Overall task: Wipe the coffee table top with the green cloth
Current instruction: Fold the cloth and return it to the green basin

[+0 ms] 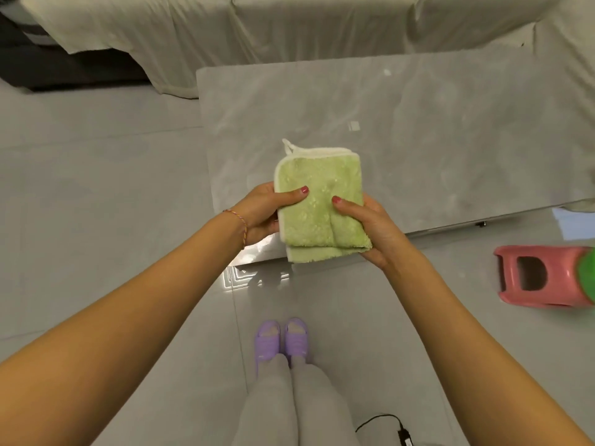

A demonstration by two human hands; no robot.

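A folded green cloth (322, 194) with a white edge and a small hanging loop is held above the near left corner of the grey marble coffee table (418, 130). My left hand (264, 210) grips its left edge, thumb on top. My right hand (370, 223) grips its right side, thumb pressed on the top face and fingers underneath. The cloth is lifted off the table top.
A sofa under a pale cover (289, 27) runs behind the table. A pink plastic stool (541, 278) lies on its side on the floor at the right. A black cable with a plug (396, 429) lies near my feet in purple slippers (281, 341).
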